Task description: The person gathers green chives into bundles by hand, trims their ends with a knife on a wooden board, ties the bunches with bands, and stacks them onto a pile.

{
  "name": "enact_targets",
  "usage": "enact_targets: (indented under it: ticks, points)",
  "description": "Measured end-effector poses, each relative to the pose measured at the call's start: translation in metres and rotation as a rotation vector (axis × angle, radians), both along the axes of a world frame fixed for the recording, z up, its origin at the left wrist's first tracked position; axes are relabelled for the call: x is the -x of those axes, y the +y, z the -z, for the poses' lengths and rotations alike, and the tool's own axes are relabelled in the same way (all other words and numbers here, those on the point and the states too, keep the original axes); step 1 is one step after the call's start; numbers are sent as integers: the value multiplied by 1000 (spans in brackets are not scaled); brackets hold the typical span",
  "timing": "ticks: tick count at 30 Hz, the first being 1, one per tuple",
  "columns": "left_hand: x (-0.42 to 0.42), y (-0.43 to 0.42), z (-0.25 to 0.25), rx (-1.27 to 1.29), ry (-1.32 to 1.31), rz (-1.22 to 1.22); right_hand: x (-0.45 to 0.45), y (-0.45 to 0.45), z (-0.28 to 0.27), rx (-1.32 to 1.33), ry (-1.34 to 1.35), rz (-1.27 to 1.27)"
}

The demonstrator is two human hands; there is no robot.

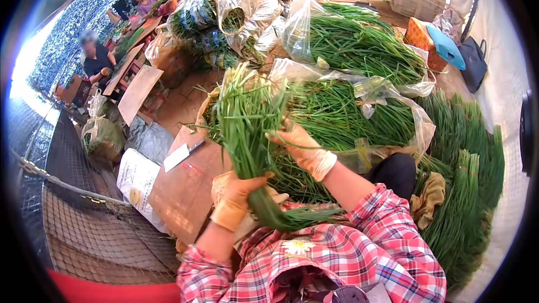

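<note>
one heap of greens [351, 111], partly wrapped in clear plastic, to the right of the board [182, 193], which is flat and brown; one bunch [247, 118] of long green stalks, held up just right of the board. one left hand [238, 193], gloved, beside the board's right edge, fingers closed around the bunch; one right hand [306, 148], gloved, farther right of the board, fingers curved at the bunch's side, whether pinching any strands cannot be told. one knife [177, 157], pale-bladed, dark-handled, lying on the board's far part.
</note>
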State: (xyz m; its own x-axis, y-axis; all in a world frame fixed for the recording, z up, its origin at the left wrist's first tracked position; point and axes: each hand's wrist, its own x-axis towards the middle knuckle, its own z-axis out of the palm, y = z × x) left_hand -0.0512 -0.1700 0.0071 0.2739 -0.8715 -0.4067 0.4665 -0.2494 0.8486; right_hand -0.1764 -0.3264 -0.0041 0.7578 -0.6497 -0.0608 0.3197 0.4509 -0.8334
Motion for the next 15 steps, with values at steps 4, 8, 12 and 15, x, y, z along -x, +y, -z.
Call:
enact_targets:
  ticks: [4,8,12,15]
  points:
    - [-31,11,-51,-29,-322,64,15,3,-36,-318,-192,-94]
    - [-40,26,-81,27,-668,188,-29,23,-30,-234,13,-125]
    - [-56,61,-90,-205,-666,294,-33,16,7,16,370,-294]
    - [-68,91,-82,-362,-509,296,-36,-50,182,1040,502,-24]
